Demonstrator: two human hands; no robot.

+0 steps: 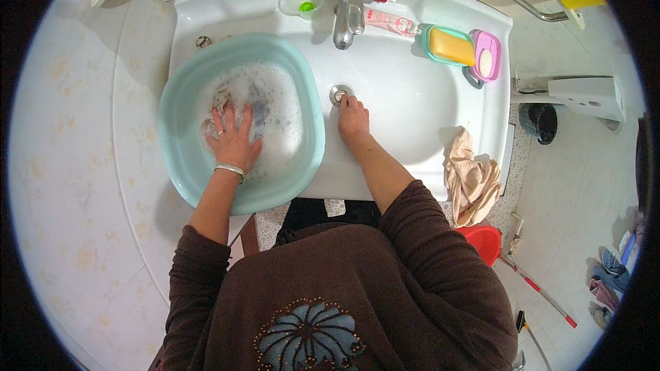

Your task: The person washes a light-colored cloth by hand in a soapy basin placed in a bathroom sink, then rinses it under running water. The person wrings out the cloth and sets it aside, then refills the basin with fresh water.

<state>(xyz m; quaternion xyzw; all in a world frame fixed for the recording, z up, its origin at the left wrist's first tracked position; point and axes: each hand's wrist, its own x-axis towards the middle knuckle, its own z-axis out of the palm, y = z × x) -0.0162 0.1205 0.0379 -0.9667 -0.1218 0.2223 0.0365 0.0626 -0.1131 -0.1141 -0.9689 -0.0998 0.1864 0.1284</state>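
Note:
A pale green plastic basin with sudsy water stands on the left part of the white washbasin. My left hand, fingers spread, rests over the suds beside a wet light cloth partly under foam. Near the metal drain is my right hand, its fingertips at the drain's edge; whether they grip anything cannot be told. A beige cloth lies draped over the washbasin's front right edge.
Behind the drain rises a chrome faucet, with a pink tube and a clear cup either side. Yellow soap sits in a green dish, next to a pink soap dish. A red bucket is below right.

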